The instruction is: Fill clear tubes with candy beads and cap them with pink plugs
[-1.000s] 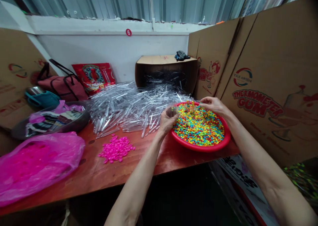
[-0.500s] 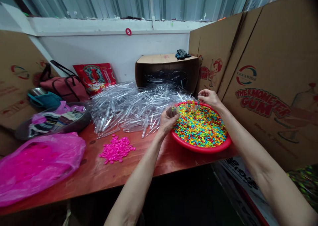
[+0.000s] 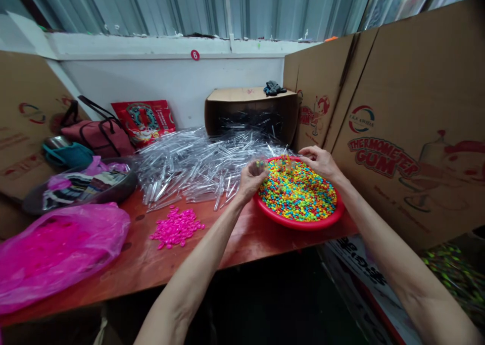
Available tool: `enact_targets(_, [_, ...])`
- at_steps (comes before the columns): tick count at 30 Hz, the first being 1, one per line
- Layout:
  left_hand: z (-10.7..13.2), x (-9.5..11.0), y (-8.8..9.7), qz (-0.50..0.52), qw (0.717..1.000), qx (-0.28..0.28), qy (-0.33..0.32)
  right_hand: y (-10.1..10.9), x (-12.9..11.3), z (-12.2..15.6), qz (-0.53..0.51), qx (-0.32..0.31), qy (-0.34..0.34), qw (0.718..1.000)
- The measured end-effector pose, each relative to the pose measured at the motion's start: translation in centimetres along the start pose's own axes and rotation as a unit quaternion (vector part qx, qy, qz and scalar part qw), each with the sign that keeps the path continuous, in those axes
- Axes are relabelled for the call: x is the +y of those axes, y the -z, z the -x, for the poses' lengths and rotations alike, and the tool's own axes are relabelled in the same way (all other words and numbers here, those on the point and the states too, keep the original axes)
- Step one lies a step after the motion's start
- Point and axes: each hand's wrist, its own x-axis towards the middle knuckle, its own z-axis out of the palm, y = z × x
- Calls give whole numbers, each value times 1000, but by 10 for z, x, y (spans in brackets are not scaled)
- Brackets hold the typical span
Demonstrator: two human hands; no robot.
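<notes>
Pink plastic bag point(image 3: 56, 259), maroon handbag point(image 3: 96, 139), printed cardboard cartons point(image 3: 435, 208)

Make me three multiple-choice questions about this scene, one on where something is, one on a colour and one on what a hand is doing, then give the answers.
1. Where do the pink pieces lie?
A) In the cardboard carton
B) On the table
C) In the pink bag

2. What colour is the basin?
A) Blue
B) White
C) Red

3. How is the left hand placed?
A) Flat on the table
B) Raised and curled beside the basin's rim
C) Hanging below the table

Answers:
1. B, the pile sits on the table left of the basin.
2. C, its rim shows plainly red.
3. B, it is curled up at the rim.
</notes>
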Motion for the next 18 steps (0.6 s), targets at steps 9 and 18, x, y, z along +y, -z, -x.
enact_targets(9, [-8, 33, -16, 79, 997, -12, -6, -22, -38, 35, -120, -217, 6, 969])
enact_targets(18, [9, 17, -14, 66, 997, 38, -11, -35, -43, 31, -96, -336, 26, 936])
